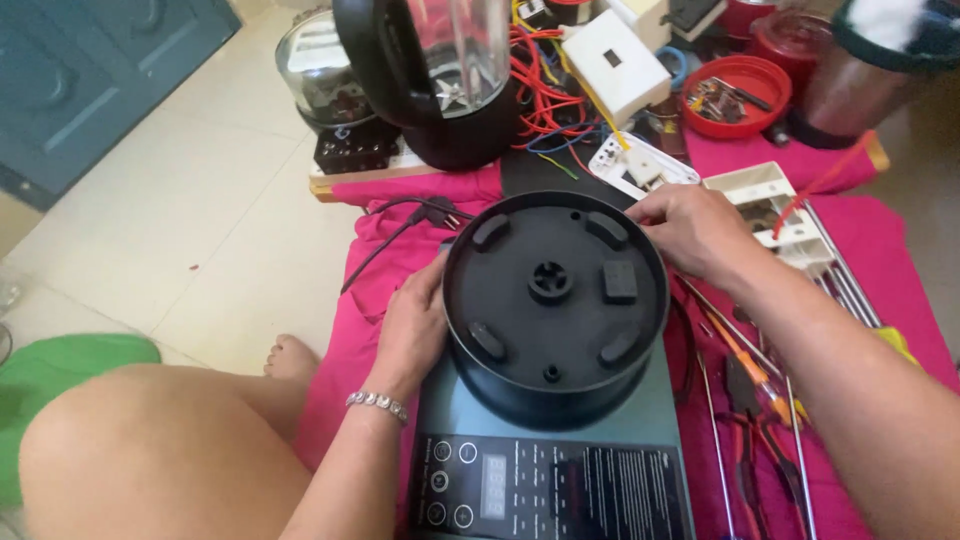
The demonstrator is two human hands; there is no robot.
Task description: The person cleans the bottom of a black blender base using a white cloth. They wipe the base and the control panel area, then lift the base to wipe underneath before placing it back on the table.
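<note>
Bare knee [150, 450] nearest the camera, low left, person seated on the floor. Just beyond it, left hand [412, 325] with a beaded bracelet [377, 402] at the wrist: its grip lies flat against the near-left wall of the black round base [555, 300], palm pressed on, fingers wrapped round the side, grasping it. Right hand [695, 228]: grip curled over the far-right rim of the same base, fingertips on the edge, also holding.

Base sits mid-scene on the top of a dark grey control unit [555, 470], whose near face is a glossy panel with round buttons and a small display. Base looks like hard moulded plastic, matte, stiff, drum-shaped, with four oblong rubber pads, a square block and a splined centre hub on its upper face. Judged moderately heavy, likely a motor inside; smooth wall could slip, so best taken by the side wall with both hands opposed, as now. Not fragile, but the hub and pads shouldn't take load.

Outward: pink cloth [340, 300] soft, wrinkled, spread over the pale tiled floor [200, 220]. Black power cord [400, 225] far left of the base. Right: screwdrivers and pliers [760, 400], metal shafts, orange handles. Far: clear blender jug [440, 60] with black handle, tangled red wires [545, 95], white switch box [615, 60], red bowl [735, 95] of small parts.
</note>
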